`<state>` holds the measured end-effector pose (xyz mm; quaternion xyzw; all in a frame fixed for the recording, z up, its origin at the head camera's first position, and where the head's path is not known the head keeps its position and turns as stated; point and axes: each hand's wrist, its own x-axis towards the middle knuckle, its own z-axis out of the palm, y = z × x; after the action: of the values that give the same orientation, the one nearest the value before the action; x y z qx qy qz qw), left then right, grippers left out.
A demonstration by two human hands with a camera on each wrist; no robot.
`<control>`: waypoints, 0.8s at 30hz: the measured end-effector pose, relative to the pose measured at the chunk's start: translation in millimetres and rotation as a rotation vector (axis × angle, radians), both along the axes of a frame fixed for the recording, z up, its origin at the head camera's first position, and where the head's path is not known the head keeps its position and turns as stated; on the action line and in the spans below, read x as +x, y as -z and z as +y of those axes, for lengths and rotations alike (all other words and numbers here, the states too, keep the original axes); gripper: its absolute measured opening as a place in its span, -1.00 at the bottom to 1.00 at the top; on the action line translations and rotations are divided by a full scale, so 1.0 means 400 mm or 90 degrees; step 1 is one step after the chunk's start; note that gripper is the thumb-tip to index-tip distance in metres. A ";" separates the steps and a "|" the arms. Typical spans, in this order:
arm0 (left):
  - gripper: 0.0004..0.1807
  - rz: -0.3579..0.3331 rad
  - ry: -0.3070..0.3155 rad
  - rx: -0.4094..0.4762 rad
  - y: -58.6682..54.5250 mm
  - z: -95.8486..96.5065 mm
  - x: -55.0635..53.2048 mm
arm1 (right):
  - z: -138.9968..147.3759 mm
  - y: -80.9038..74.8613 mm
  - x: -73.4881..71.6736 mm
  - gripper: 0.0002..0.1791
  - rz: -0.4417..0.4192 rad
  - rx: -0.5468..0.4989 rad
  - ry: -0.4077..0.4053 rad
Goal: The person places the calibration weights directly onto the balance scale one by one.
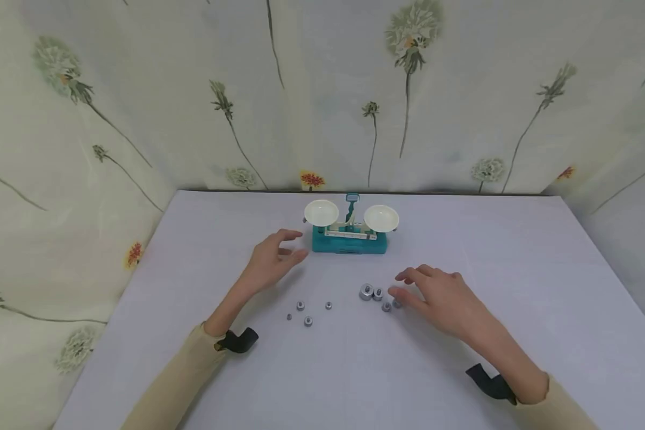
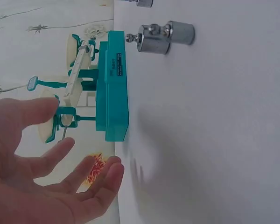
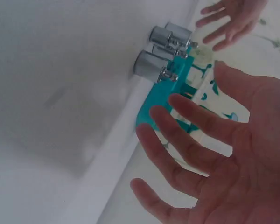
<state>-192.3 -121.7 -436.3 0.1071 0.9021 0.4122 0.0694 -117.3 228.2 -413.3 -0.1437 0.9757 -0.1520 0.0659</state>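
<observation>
A teal balance scale [image 1: 349, 242] with two cream pans stands toward the back of the table. Just left of its left pan [image 1: 321, 212] hovers my left hand [image 1: 271, 263], fingers loosely spread and holding nothing. My right hand [image 1: 443, 301] is over the right-hand cluster of silver knobbed weights [image 1: 366, 291], its fingers relaxed and bent a little. It partly hides one weight [image 1: 396, 303] near the thumb. The right wrist view shows this palm [image 3: 252, 168] bare, with the metal weights [image 3: 151, 66] beyond the fingertips.
Several smaller silver weights [image 1: 308, 321] lie scattered left of centre on the white tabletop [image 1: 344, 382]. Behind the table's far edge hangs a flower-patterned curtain [image 1: 333, 119]. A black strap [image 1: 239, 340] is on the left wrist, another [image 1: 491, 383] on the right.
</observation>
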 end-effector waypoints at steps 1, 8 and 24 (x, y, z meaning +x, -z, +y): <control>-0.39 -0.006 -0.002 0.012 0.001 0.004 -0.005 | -0.002 0.001 0.002 -0.47 -0.005 0.004 -0.005; -0.38 -0.045 0.002 0.081 0.013 0.029 -0.037 | -0.010 0.013 0.013 -0.65 -0.011 0.016 -0.039; -0.37 -0.031 0.015 0.082 0.037 0.063 -0.075 | -0.019 0.030 0.020 -0.68 0.002 0.024 -0.049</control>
<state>-222.3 -96.4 -451.0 0.1118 0.8703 0.4713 0.0887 -109.3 220.5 -425.2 -0.1803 0.9722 -0.1306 0.0730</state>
